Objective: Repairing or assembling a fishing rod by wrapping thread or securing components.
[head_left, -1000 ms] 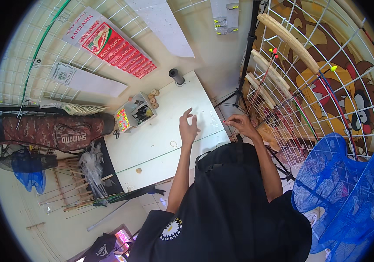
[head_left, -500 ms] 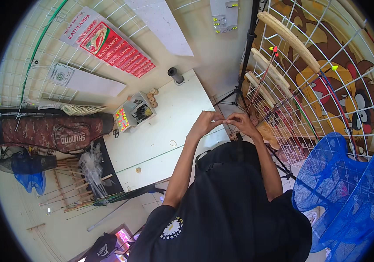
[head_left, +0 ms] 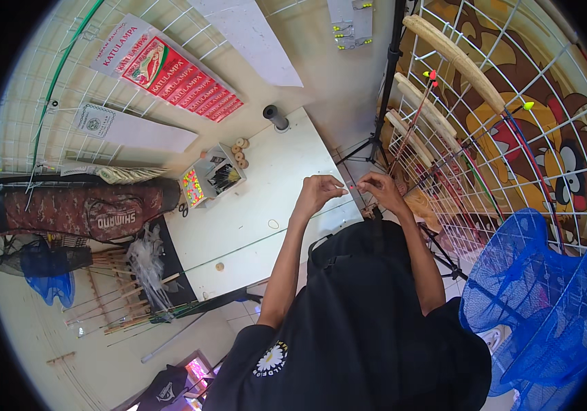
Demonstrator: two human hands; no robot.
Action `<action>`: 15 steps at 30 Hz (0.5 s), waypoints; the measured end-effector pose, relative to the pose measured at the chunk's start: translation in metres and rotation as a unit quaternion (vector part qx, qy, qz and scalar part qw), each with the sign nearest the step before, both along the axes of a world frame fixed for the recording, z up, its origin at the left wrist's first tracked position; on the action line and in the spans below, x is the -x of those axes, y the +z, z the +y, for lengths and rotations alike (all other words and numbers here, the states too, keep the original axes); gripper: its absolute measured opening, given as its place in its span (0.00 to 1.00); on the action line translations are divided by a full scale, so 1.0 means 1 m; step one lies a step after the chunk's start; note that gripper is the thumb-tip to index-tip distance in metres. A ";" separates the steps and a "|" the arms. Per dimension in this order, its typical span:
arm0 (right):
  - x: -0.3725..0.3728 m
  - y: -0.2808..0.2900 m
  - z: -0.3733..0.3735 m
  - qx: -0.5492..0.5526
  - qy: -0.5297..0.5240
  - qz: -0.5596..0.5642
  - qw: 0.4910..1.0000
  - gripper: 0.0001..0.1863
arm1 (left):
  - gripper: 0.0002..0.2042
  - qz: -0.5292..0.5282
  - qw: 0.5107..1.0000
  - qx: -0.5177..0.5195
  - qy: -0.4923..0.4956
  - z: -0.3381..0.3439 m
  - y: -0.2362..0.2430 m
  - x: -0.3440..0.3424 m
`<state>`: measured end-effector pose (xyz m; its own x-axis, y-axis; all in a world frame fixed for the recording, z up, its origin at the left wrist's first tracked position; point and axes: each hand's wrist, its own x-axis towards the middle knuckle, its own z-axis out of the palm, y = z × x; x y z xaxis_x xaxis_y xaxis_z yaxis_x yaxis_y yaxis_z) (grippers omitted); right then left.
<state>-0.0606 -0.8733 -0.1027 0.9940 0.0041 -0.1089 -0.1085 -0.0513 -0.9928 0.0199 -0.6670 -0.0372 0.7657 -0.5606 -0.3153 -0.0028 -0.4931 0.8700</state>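
Above the right end of the white table [head_left: 252,226], my left hand [head_left: 319,194] is closed in a pinch, thumb against fingers. What it holds, if anything, is too small to make out. Facing it, my right hand [head_left: 379,190] is also pinched, with its fingertips pointing left. A tiny red speck [head_left: 352,186] shows at the right fingertips, too small to name. A narrow gap separates the two hands. Thin line between them, if there is any, cannot be seen.
An open box [head_left: 221,171] with bright floats stands at the table's back left, beside cork rings [head_left: 240,152] and a dark cup [head_left: 274,118]. Scissors [head_left: 183,209] lie left of the box. A wire rack [head_left: 485,137] with rods and blue nets [head_left: 540,294] is at right.
The fingertips of both hands were together and have now drawn slightly apart. The red speck has come into sight between them.
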 end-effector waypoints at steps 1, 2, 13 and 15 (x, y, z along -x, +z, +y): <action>0.000 -0.001 0.000 0.005 -0.010 0.005 1.000 0.08 | 0.10 0.000 1.000 0.000 0.000 0.003 0.000 -0.001; 0.000 -0.003 -0.001 0.010 -0.021 0.011 1.000 0.08 | 0.10 0.024 1.000 -0.001 -0.011 0.006 0.002 -0.002; -0.002 -0.014 0.001 0.065 -0.058 -0.025 0.996 0.10 | 0.07 0.319 0.908 0.249 0.110 0.020 0.008 -0.007; -0.002 -0.008 0.002 0.070 -0.058 -0.025 0.996 0.10 | 0.08 0.321 0.872 0.330 0.169 0.013 0.004 -0.005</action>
